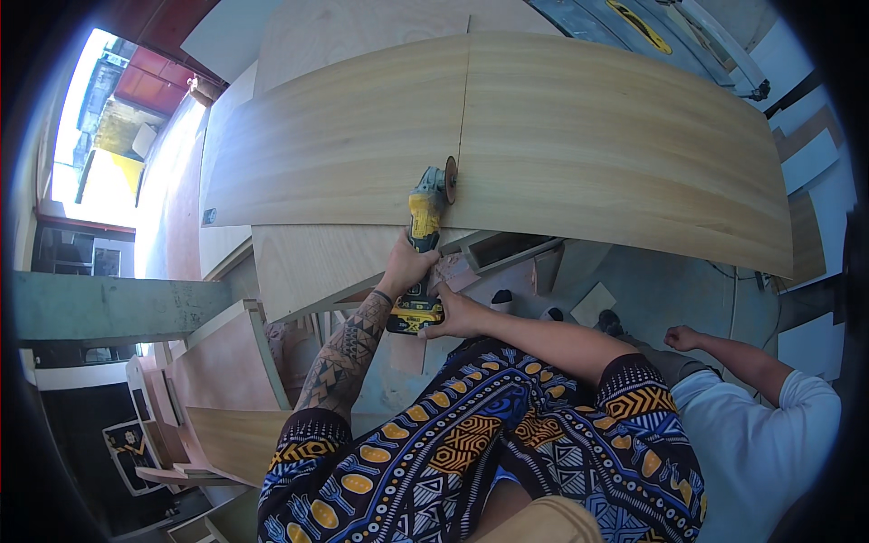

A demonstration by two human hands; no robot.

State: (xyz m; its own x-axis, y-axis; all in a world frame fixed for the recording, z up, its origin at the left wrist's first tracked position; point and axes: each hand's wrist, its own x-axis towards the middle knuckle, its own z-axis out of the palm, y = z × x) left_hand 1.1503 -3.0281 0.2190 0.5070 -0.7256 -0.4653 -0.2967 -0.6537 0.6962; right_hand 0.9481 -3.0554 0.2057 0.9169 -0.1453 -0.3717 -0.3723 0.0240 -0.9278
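Note:
A yellow and black cordless angle grinder (424, 213) lies across the near edge of a wood-grain sheet (615, 154), its head pointing away from me. My left hand (409, 264) is wrapped round the grinder's body. At the battery end, my right hand (462, 315) grips the tool from the right side. The brown cutting disc (450, 180) stands on edge at the near end of a thin dark line that runs to the sheet's far edge. I cannot tell whether the disc is spinning or how deep it sits.
A paler board (308, 262) lies under the sheet. To my right is another person in a light shirt (751, 443), one hand (683, 338) near the sheet's edge. A yellow-handled tool (638, 25) rests at the far right. Wooden cabinet parts (226, 362) stand at left, beside a greenish beam (118, 306).

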